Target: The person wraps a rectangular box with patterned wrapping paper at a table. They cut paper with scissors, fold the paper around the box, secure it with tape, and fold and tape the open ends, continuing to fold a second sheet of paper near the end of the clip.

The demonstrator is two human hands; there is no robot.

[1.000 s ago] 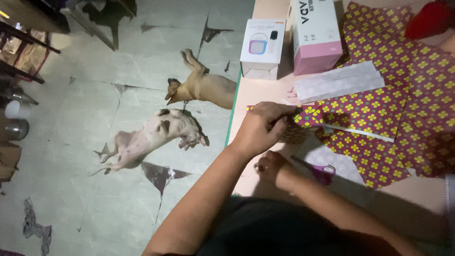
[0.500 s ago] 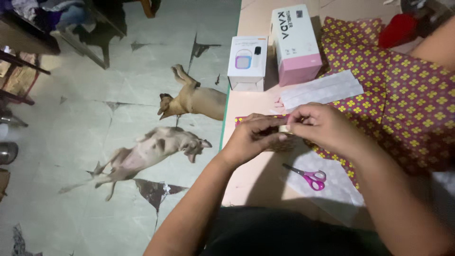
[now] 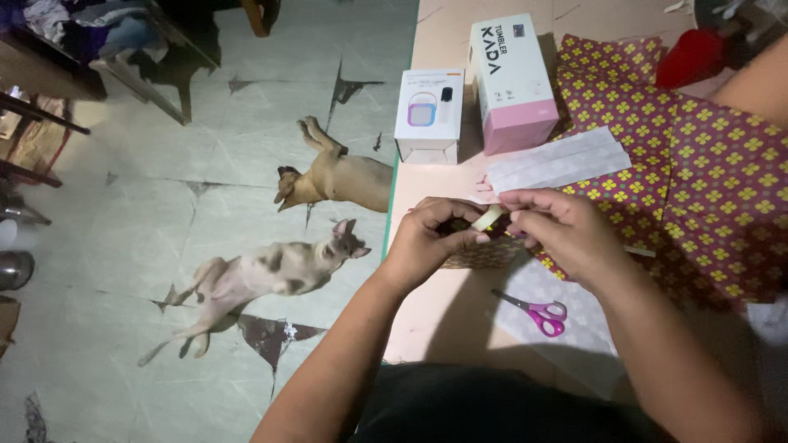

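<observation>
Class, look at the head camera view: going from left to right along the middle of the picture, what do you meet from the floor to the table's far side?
Spotted pale dog lying on the floor → left hand → small pale tape roll pinched between both hands → right hand → red wrapping paper with yellow flowers.

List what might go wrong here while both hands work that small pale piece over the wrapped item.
1. The left hand and right hand pinch a small pale piece, likely tape; it may stick to the fingers or fold onto itself.
2. With neither hand pressing it flat, the patterned wrapping paper around the wrapped item may loosen.
3. The pink-handled scissors lie near the right forearm and could get knocked.
</observation>
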